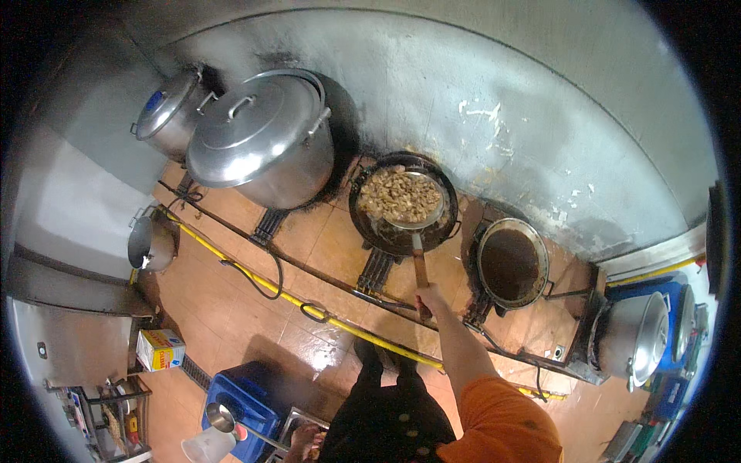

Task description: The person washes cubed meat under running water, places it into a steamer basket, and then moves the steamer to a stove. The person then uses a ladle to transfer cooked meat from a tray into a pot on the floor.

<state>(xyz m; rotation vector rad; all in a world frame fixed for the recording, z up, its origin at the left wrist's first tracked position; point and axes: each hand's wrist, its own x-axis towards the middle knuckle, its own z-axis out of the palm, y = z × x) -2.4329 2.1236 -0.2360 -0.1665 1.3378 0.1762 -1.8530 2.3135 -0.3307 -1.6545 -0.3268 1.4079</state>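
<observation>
My right hand (428, 300) grips the wooden handle of a large metal strainer (418, 246). The strainer rests in or just over a dark wok (360, 217) and is heaped with browned, chopped food pieces (399, 195). At the lower edge, what looks like my left hand (304, 438) is partly visible beside a metal tray (292, 419). The handle of a metal ladle (221, 416) runs up to this hand; whether the fingers hold it is unclear. Right of the wok stands a pan of dark brown liquid (510, 265).
A large lidded pot (260, 133) and a smaller one (168, 116) stand left along the wall. Another lidded pot (631, 335) is at far right. A yellow pipe (347, 329) edges the tiled ledge. Behind me are a blue plastic bin (231, 388) and a cardboard box (161, 350).
</observation>
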